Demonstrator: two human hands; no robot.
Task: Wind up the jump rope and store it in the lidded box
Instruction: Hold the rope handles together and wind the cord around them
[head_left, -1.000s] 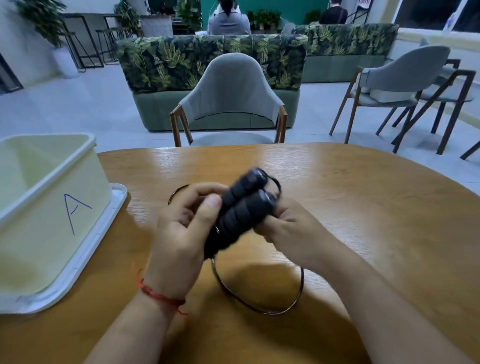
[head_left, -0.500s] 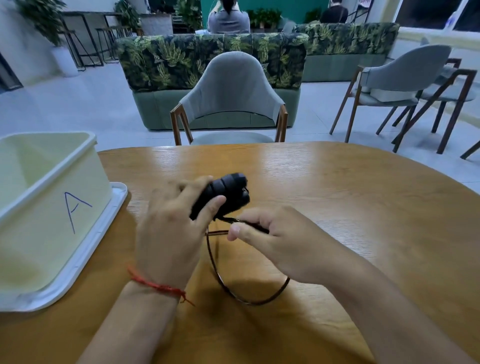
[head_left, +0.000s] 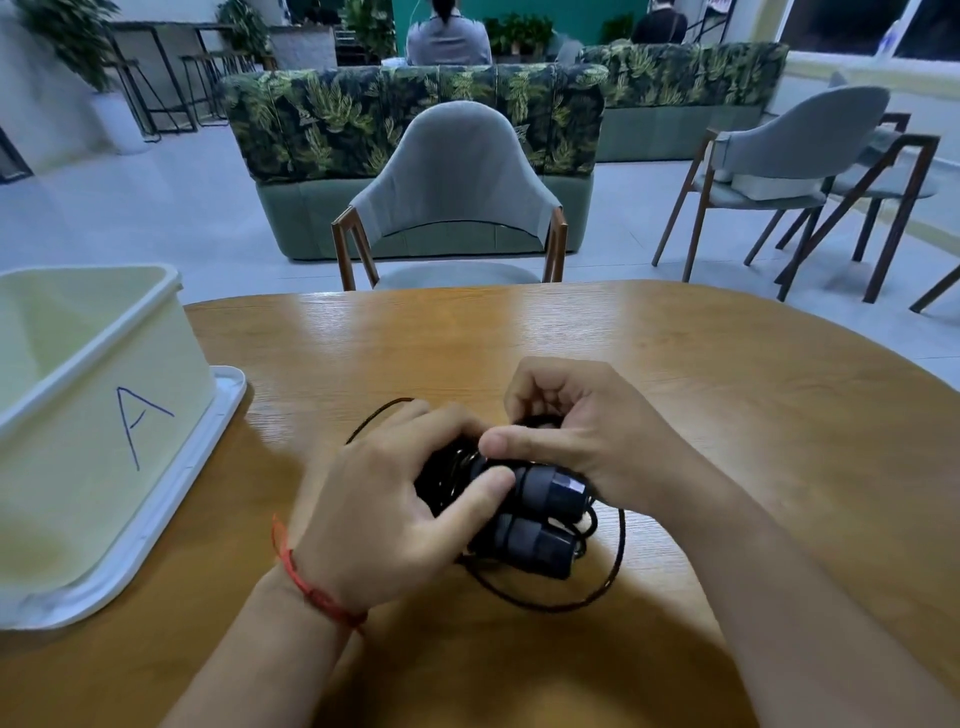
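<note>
head view: wooden table; grey chair, leaf-print sofa behind.

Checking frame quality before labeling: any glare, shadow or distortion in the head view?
Head view: wide-angle bowing at the edges; soft glare streaks on the table; a dark shadow under both forearms; left hand, right hand and jump rope slightly soft, rope strands in the grip hard to separate.

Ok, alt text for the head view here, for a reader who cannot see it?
Two bare hands, the left hand and right hand, grip a black jump rope over a wooden table, its handles side by side and a loose loop of cord still trailing. An open cream box marked A stands on its white lid at left.
</note>
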